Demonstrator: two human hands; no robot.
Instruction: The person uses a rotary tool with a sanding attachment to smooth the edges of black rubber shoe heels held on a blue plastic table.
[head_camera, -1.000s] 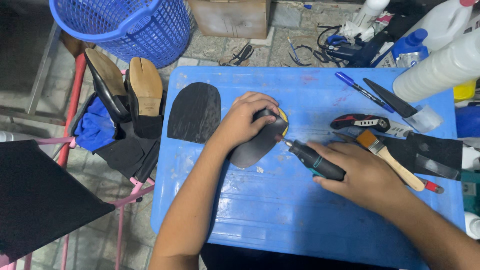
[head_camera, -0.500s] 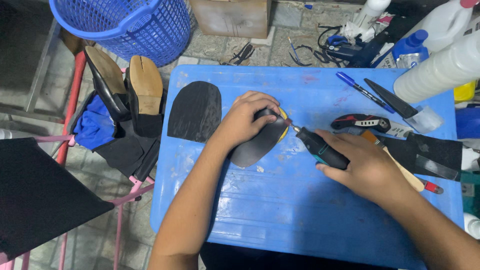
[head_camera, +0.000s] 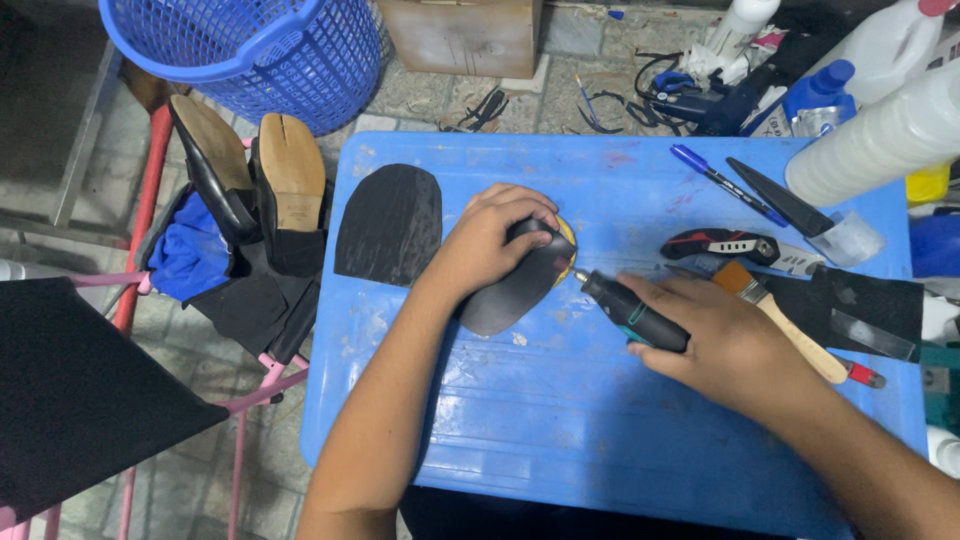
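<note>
My left hand (head_camera: 487, 240) presses down on a black rubber sole piece (head_camera: 512, 292) that lies on a yellow roll of tape (head_camera: 567, 240) on the blue plastic table (head_camera: 560, 400). My right hand (head_camera: 735, 345) grips a dark rotary tool (head_camera: 630, 310) with a teal band. Its tip points left and sits at the right edge of the sole piece. A second black sole piece (head_camera: 390, 224) lies flat to the left of my left hand.
A paintbrush (head_camera: 780, 318), a red-and-black utility knife (head_camera: 730, 244), a blue pen (head_camera: 725, 183), black rubber scraps and white bottles (head_camera: 880, 135) crowd the table's right side. A pair of shoes (head_camera: 255, 185) rests on a pink rack at left. A blue basket (head_camera: 255, 50) stands behind.
My right hand has swung the rotary tool back down and left, so its tip again meets the sole's right edge. My left hand has stayed on the sole piece.
</note>
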